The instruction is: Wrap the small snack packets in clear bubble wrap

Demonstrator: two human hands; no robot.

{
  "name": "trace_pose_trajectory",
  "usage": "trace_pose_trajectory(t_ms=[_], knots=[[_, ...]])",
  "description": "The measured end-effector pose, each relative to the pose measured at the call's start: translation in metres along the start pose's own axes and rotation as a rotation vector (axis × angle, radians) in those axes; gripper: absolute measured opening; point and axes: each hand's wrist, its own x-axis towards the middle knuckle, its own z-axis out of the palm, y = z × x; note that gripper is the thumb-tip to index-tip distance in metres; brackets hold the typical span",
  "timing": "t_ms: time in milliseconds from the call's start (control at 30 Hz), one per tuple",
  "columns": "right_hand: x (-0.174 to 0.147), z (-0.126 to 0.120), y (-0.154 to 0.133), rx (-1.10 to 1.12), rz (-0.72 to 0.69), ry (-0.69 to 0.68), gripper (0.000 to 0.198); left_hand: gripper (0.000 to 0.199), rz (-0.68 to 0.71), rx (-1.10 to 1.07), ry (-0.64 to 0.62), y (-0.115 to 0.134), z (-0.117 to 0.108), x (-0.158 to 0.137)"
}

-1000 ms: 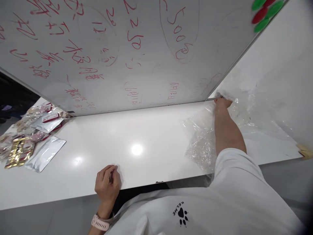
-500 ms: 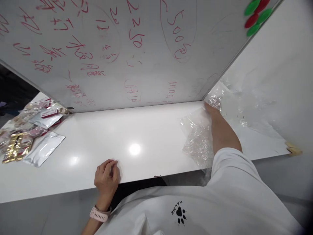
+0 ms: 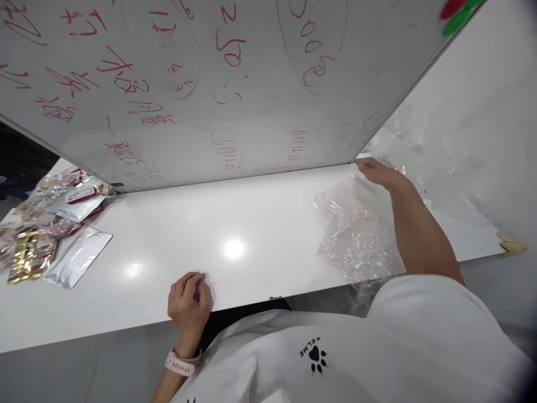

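1. At the far edge of the table [image 3: 210, 218], the right hand [image 3: 377, 172] is seen, arm outstretched, right by the lower right corner of the whiteboard [image 3: 251, 112]!
2. Its fingers are bent forward and partly hidden; how far they are opened, and whether anything is gripped, cannot be told.
3. Down at the near edge, the left hand [image 3: 189, 299] is rested on the tabletop, fingers curled into a loose fist; whether anything is held inside cannot be made out. A pink watch [image 3: 180, 364] is worn on that wrist.
4. And the crumpled clear plastic [image 3: 356, 235]? It is spread on the table's right half, between the two hands and just beside the right forearm, its near end draped over the front edge.
5. Beyond that forearm, more see-through sheeting [image 3: 444, 162] is bunched against the right-hand side.
6. Over on the far left, a silver pouch [image 3: 79, 257] is laid flat beside a gold packet [image 3: 31, 257], with a heap of small packs [image 3: 62, 226] piled behind.
7. Above it all, the board is covered in red handwriting, and red and green magnets [image 3: 459, 19] are stuck near its right edge.
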Motion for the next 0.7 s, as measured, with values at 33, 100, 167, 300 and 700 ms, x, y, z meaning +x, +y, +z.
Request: trace_pose_trajectory(t_ms=[33,100,167,300,700], knots=[[-0.017,-0.005,0.000,0.031,0.001,-0.087,0.056,0.018,0.005,0.003,0.001,0.001,-0.001,0.001],[-0.055,-0.010,-0.001,0.075,-0.037,-0.291,0.056,0.017,0.009,0.003,0.002,0.003,-0.002,0.003],[-0.088,-0.010,-0.003,0.014,-0.057,-0.424,0.052,0.016,-0.009,-0.014,-0.020,0.004,-0.004,0.004],[-0.124,-0.012,-0.039,0.071,0.014,-0.329,0.033,0.014,-0.138,-0.122,-0.136,0.010,-0.009,0.008],[-0.130,-0.002,-0.283,1.269,-0.327,-0.147,0.039,0.102,-0.415,-1.642,-0.937,0.096,-0.031,0.039]])
